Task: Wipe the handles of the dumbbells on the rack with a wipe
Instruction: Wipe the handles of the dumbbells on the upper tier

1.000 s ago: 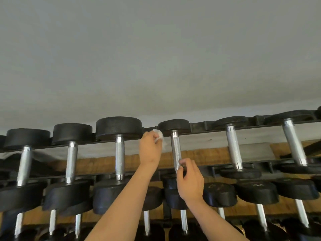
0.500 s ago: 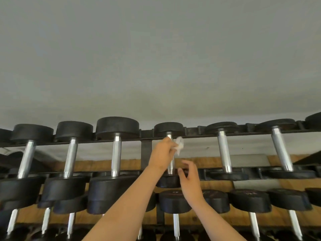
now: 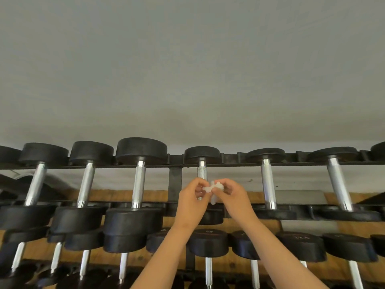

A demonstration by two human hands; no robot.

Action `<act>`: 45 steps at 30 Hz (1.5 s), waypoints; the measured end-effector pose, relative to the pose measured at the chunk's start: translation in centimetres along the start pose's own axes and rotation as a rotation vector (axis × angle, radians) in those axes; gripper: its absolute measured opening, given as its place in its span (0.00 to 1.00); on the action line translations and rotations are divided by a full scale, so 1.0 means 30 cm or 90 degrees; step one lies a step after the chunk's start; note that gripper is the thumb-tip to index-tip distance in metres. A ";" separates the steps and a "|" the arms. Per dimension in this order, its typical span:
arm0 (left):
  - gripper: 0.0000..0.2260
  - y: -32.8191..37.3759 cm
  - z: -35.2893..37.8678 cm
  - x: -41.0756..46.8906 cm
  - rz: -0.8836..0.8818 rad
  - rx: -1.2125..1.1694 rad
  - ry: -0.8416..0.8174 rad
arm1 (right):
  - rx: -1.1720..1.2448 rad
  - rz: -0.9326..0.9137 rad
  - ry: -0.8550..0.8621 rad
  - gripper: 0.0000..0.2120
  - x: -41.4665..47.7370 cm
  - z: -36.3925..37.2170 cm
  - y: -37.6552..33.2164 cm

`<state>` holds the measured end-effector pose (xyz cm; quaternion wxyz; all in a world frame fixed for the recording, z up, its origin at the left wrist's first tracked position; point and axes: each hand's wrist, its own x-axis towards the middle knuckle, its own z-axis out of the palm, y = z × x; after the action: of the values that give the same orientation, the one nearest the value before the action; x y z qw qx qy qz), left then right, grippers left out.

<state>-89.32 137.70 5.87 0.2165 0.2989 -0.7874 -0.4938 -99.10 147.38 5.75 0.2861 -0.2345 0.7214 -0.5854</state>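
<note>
A black rack (image 3: 175, 184) carries rows of black dumbbells with chrome handles. In front of the middle dumbbell's handle (image 3: 201, 171) on the top row, both my hands meet around a small crumpled white wipe (image 3: 212, 189). My left hand (image 3: 192, 202) pinches its left side and my right hand (image 3: 232, 198) pinches its right side. The wipe hangs between the fingertips, just in front of the lower part of that handle, which the hands hide.
More top-row handles stand to the left (image 3: 139, 182) and to the right (image 3: 268, 184). A lower row of smaller dumbbells (image 3: 207, 243) sits under my forearms. A grey wall (image 3: 187, 69) rises behind the rack, and wooden flooring shows through it.
My left hand brought the wipe down off the middle handle toward me. My right hand left the handle and rose to take the wipe's other side.
</note>
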 end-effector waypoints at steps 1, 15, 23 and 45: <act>0.09 -0.013 -0.002 -0.004 -0.014 -0.002 0.029 | 0.009 0.008 0.011 0.04 0.014 -0.004 -0.004; 0.07 -0.082 0.123 0.023 -0.453 0.094 0.224 | 0.172 0.118 0.154 0.08 0.238 0.127 0.040; 0.08 -0.061 0.119 0.017 -0.426 0.108 0.265 | 0.193 0.109 0.195 0.11 0.234 0.172 0.062; 0.11 -0.045 0.124 0.016 -0.449 0.113 0.265 | 0.258 0.194 0.186 0.07 0.226 0.190 0.053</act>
<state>-91.69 139.33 3.10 0.1617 0.6610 -0.6160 -0.3969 -100.12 139.09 2.41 0.3044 0.0252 0.6503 -0.6956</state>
